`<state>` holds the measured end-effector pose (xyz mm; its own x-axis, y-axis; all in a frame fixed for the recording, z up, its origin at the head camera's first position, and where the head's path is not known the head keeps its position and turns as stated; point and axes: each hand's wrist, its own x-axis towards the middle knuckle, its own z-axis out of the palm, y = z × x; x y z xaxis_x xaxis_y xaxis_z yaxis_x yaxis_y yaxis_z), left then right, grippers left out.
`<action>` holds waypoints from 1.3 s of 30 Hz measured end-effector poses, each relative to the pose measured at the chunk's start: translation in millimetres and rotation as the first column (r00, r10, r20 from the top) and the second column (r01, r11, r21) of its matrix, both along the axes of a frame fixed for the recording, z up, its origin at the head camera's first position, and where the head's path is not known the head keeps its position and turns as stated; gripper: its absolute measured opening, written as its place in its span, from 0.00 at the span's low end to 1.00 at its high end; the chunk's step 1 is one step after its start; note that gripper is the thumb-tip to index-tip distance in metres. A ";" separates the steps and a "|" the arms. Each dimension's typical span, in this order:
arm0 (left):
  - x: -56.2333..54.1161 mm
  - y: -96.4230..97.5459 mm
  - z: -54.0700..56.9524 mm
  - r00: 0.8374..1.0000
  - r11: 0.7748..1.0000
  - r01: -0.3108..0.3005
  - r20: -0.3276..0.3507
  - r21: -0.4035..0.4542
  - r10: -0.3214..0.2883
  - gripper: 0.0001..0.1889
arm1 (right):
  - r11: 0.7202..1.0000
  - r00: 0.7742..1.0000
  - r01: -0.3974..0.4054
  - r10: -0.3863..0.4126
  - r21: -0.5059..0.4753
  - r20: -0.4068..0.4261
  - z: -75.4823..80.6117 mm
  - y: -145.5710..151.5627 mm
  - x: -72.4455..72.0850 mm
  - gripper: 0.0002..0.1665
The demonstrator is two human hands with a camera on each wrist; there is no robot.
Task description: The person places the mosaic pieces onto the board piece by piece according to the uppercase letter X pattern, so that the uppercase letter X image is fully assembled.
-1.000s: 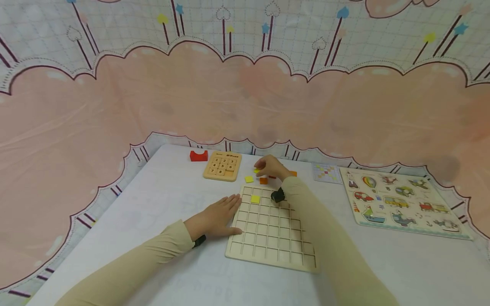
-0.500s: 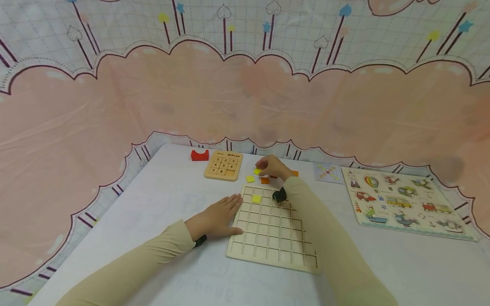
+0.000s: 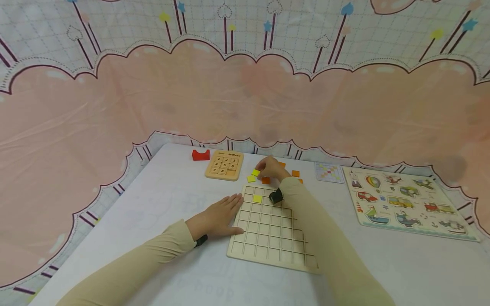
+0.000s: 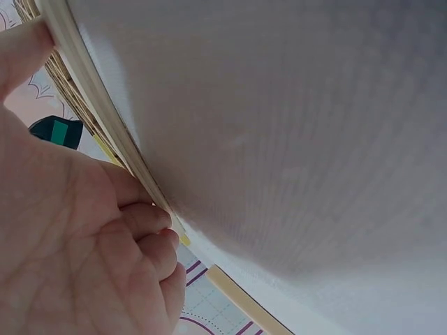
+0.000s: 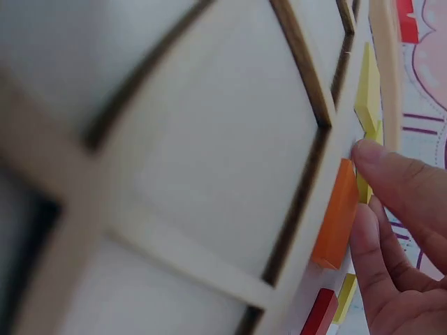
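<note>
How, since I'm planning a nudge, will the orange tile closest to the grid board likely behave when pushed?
The orange tile is probably stiff, given its straight, crisp edges. Flat and square, it would likely slide over the table rather than roll. It looks small compared with the grid board, so likely light.

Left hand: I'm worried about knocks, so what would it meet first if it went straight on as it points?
The left hand would likely meet the wooden grid board first, at its left edge, which it touches; whether it would push the board or slide over it is unclear.
</note>
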<state>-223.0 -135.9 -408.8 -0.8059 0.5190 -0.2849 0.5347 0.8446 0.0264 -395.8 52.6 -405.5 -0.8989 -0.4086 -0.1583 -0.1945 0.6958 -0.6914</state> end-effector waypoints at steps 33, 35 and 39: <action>-0.8 1.4 -0.6 1.000 1.000 -0.012 -0.001 -0.021 0.012 0.50 | 1.000 1.000 0.002 -0.002 -0.012 -0.020 5.3 10.1 4.7 0.17; -0.8 1.7 -0.5 1.000 1.000 -0.011 0.000 -0.024 0.011 0.50 | 1.000 1.000 0.002 -0.002 -0.023 -0.018 6.0 11.9 6.2 0.16; -1.3 1.3 -1.7 1.000 1.000 -0.010 0.003 -0.024 0.011 0.50 | 0.998 0.999 -0.023 0.021 -0.054 -0.028 9.6 16.0 12.1 0.16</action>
<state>-224.2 -134.6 -410.5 -0.8104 0.5034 -0.2996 0.5257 0.8506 0.0073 -383.6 68.6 -395.9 -0.8933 -0.4356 -0.1109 -0.2286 0.6527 -0.7223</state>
